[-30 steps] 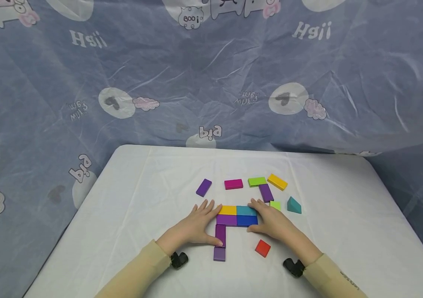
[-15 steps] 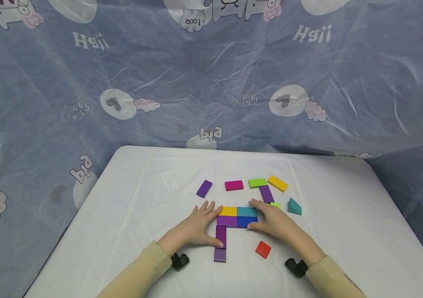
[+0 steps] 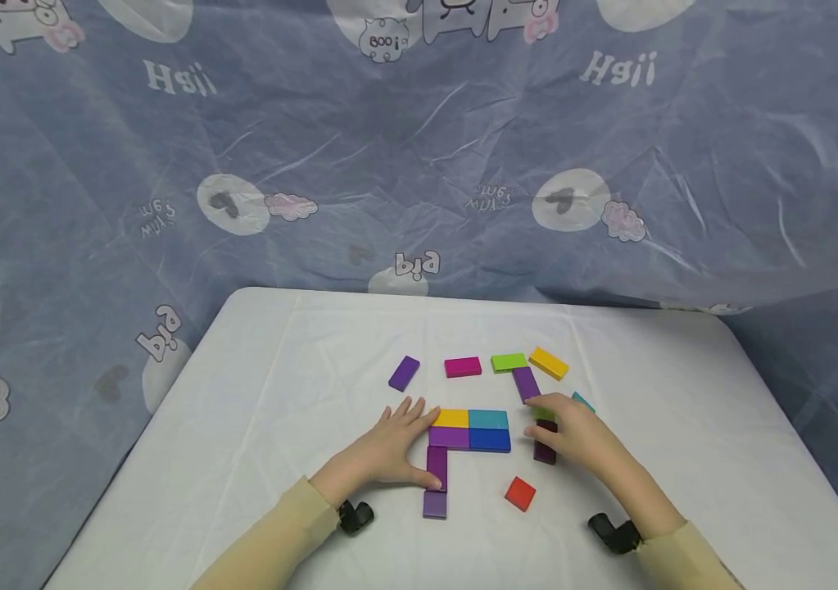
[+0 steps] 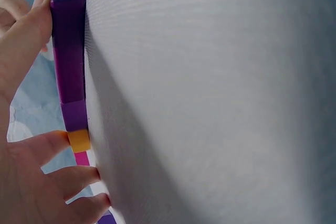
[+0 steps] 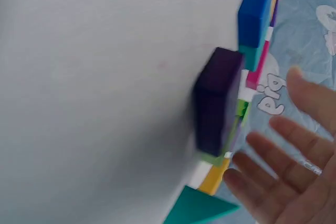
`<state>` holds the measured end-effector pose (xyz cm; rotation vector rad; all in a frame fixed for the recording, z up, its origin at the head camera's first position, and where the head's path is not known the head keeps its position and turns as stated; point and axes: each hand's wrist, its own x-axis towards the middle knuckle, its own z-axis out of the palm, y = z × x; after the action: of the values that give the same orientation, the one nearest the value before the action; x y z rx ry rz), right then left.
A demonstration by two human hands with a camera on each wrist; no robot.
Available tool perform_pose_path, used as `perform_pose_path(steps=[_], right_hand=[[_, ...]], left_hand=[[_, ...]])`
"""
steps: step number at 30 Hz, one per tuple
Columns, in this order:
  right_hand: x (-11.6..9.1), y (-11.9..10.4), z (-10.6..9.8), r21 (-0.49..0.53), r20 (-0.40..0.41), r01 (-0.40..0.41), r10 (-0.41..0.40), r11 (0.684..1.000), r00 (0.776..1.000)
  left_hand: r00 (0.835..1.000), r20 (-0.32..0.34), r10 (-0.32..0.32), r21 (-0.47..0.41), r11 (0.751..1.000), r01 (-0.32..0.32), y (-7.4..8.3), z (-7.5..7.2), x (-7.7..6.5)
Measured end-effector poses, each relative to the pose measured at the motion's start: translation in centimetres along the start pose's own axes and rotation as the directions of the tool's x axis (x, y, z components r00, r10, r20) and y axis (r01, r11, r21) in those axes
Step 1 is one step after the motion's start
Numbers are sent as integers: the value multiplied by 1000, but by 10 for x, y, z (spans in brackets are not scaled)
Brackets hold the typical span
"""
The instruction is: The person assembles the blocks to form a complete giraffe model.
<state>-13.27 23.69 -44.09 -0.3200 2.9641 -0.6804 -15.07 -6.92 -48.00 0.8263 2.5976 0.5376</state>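
Note:
A joined group on the white table has a yellow block [image 3: 454,418], a teal block [image 3: 488,420], a violet block [image 3: 450,440] and a blue block [image 3: 489,441]. Below its left end run a plum block [image 3: 437,460] and a purple block [image 3: 434,506]. My left hand [image 3: 389,451] lies spread along the left side, index fingertip at the yellow block and thumb on the plum one. My right hand [image 3: 582,430] is over a dark purple block [image 3: 545,452]; the right wrist view shows its fingers spread, with no visible grip on that block [image 5: 218,103].
Behind the group lie a purple block [image 3: 404,374], a magenta block [image 3: 463,367], a green block [image 3: 509,362], an orange-yellow block [image 3: 549,363] and another purple block [image 3: 526,384]. A teal wedge [image 5: 199,205] is partly hidden by my right hand in the head view. A red block [image 3: 519,494] lies nearer me.
My right hand has left the right end of the group and moved right. The dark purple block now shows beside it, where the head view showed none before. My left hand stays put.

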Motion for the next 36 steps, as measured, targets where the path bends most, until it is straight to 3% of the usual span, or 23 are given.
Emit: perform_pose_path(steps=[6,16,25,36], right_hand=[[-2,11,4,-24,-54,-45,44,999,998],[12,15,3,-29,26,-124,125,992,992],[22,17,5,-32,31,-136,137,990,990],[7,17,8,-37,16,-103,104,994,994]], left_hand=[[1000,-6,-4,1,1000,4,0,0,-1],[1000,0,-3,7,1000,3,-2,2,0],[1000,-5,2,0,1000,-2,-2,1,0],[1000,-6,-1,2,1000,1,-2,1,0]])
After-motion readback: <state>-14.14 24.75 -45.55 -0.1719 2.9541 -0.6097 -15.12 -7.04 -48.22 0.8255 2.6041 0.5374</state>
